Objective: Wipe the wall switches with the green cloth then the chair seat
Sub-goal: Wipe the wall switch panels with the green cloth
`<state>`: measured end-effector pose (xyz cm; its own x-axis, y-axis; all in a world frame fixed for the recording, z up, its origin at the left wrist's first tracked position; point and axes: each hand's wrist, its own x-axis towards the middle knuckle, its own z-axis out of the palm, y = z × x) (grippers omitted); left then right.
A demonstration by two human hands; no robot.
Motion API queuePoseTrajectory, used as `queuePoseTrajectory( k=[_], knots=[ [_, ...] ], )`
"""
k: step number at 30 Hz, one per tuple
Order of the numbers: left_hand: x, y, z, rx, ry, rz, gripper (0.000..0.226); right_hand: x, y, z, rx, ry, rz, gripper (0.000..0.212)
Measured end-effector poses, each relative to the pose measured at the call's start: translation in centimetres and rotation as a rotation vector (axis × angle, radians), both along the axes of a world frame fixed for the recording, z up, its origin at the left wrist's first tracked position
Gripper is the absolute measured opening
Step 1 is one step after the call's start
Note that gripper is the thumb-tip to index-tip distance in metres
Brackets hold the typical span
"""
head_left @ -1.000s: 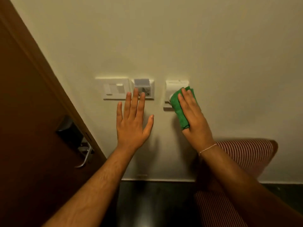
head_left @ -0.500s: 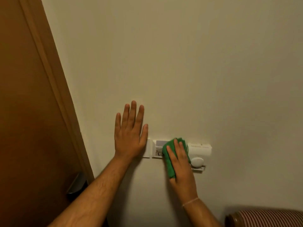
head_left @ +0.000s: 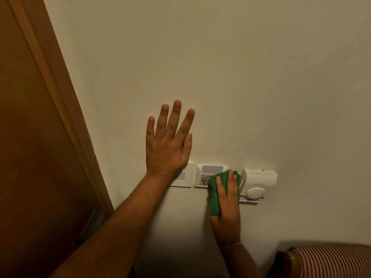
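Note:
My right hand [head_left: 227, 205] presses a folded green cloth [head_left: 214, 194] flat against the wall, over the right part of the middle card-slot plate [head_left: 204, 176]. A white switch plate [head_left: 185, 177] sits left of it, its left part hidden by my left wrist. My left hand [head_left: 168, 143] lies flat on the wall above that plate, fingers spread, holding nothing. A white thermostat box [head_left: 259, 178] with a round knob is mounted just right of the cloth. The chair's striped back [head_left: 329, 261] shows at the bottom right; its seat is out of view.
A brown wooden door and frame [head_left: 40, 137] fill the left side, close to my left forearm. A small metal bracket [head_left: 251, 201] runs under the thermostat. Plain cream wall [head_left: 241, 77] extends above and to the right.
My view has tilted upward, so the plates sit lower in frame. My right hand slid the cloth left from the thermostat onto the middle plate. My left hand moved up above the left plate.

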<state>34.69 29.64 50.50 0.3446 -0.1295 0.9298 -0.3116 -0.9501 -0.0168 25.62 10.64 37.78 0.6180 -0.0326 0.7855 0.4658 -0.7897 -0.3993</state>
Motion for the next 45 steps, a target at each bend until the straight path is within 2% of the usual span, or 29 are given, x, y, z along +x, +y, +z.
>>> queuePoseTrajectory(
  k=[3,8,12,20,25,29,33,39,45],
  knots=[
    [0.1,0.0,-0.1,-0.005,-0.012,0.001,0.069,0.6,0.5,0.5,0.03,-0.026,0.004,0.059],
    [0.1,0.1,0.0,-0.012,-0.006,-0.011,0.069,0.7,0.6,-1.0,0.037,0.026,-0.032,0.083],
    [0.0,0.0,0.0,-0.016,-0.002,0.004,0.068,0.4,0.1,-1.9,-0.006,-0.001,-0.038,0.071],
    [0.2,-0.1,0.0,-0.021,-0.013,0.054,0.073,1.1,0.9,-1.1,0.058,-0.013,-0.008,0.082],
    [0.1,-0.1,0.0,-0.022,-0.014,0.06,0.074,0.5,0.8,-2.5,0.026,-0.026,-0.008,0.077],
    [0.2,-0.1,0.0,-0.02,-0.016,0.073,0.076,0.5,0.8,-1.7,0.05,-0.033,0.003,0.08],
    [0.3,-0.2,0.0,-0.028,-0.024,0.081,0.08,1.2,1.1,-1.1,0.052,-0.059,-0.01,0.075],
    [0.0,-0.1,0.1,-0.03,-0.005,0.077,0.078,0.8,0.7,-3.5,0.015,-0.03,-0.029,0.082],
    [-0.2,-0.3,0.1,-0.029,0.002,0.081,0.078,1.8,0.7,-2.0,-0.027,-0.102,-0.022,0.082]
  ],
)
